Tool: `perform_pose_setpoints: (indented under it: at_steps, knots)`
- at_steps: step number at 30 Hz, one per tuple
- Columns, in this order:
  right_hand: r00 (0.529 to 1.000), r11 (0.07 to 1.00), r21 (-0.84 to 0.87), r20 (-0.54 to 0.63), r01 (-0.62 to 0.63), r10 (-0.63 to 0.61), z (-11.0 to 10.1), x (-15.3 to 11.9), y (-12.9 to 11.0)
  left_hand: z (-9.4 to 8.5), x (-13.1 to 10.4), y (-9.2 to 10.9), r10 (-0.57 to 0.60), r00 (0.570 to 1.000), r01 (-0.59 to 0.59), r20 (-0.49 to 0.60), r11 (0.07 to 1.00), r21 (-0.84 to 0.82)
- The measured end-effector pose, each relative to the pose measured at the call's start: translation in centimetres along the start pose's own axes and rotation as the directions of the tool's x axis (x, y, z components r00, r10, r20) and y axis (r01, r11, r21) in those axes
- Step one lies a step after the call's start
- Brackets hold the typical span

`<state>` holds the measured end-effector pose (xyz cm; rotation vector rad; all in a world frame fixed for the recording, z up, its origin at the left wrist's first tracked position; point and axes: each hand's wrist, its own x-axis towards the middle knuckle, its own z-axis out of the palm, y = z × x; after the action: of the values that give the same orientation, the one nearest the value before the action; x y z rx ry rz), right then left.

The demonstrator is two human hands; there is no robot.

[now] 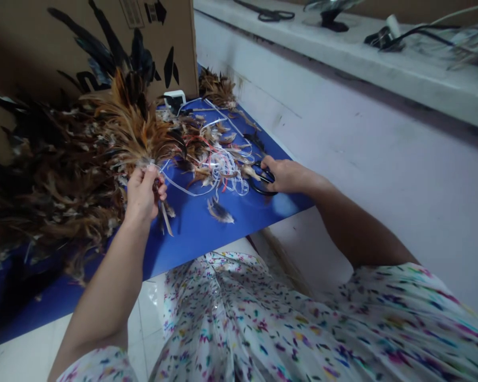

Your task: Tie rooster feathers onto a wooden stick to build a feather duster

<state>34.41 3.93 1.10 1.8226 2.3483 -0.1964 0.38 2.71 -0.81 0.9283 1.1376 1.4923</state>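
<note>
My left hand [142,192] is closed round the base of a feather bundle [137,130] on a thin stick [166,218]. Brown feathers fan upward from it, with long black ones at the top. White ribbon [183,188] runs from beside this hand to a tangled heap of white and red ribbon [229,170]. At the right edge of the blue tabletop [207,233], my right hand [282,175] has its fingers closed on the black handles of a pair of scissors [263,190]. The blades point toward the ribbon heap, partly hidden by feathers.
Loose brown and black feathers [56,180] cover the table's left side. A cardboard box [175,32] stands behind, and a small white object [175,98] sits near its base. On the wall ledge [342,58] lie another pair of scissors [276,15] and cables [418,34].
</note>
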Motion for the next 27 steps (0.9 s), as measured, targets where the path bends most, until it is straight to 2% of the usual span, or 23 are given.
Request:
perform_pose_setpoints:
  at_steps: [6, 9, 12, 17, 22, 24, 26, 27]
  knots:
    - [0.998, 0.996, -0.059, 0.011, -0.065, 0.065, -3.0, 0.2, 0.3, 0.3, 0.0, 0.0, -0.003, 1.0, 0.003, -0.005, 1.0, 0.022]
    - [0.998, 0.996, -0.081, 0.022, -0.049, 0.051, -5.7, 0.5, 0.5, 0.3, 0.0, 0.0, -0.006, 1.0, 0.006, -0.004, 1.0, 0.028]
    - [0.998, 0.981, -0.189, -0.053, -0.045, 0.035, -8.9, 0.9, 0.1, 0.3, -0.1, 0.0, -0.02, 1.0, 0.02, -0.004, 0.999, 0.028]
    - [0.992, 0.907, -0.403, -0.025, -0.126, 0.126, -13.7, 1.2, -2.8, 0.3, -0.1, 0.0, -0.025, 1.0, 0.025, -0.003, 0.999, 0.024]
    - [0.993, 0.91, -0.399, -0.075, -0.114, 0.091, -15.8, 1.4, -5.6, 0.2, 0.0, -0.1, -0.026, 1.0, 0.026, 0.003, 0.999, 0.018]
    - [0.99, 0.921, -0.374, -0.122, -0.112, 0.071, -16.2, 2.1, -5.1, 0.2, 0.1, -0.1, -0.028, 1.0, 0.028, -0.006, 1.0, 0.013]
    - [0.984, 0.939, -0.331, -0.177, -0.089, 0.031, -16.5, 3.3, -3.2, 0.2, 0.1, -0.2, -0.029, 1.0, 0.029, -0.009, 1.0, 0.001]
    - [0.975, 0.941, -0.337, -0.219, -0.029, -0.048, -16.7, 3.8, -1.8, 0.2, 0.1, -0.2, -0.032, 0.999, 0.032, -0.007, 0.999, -0.007]
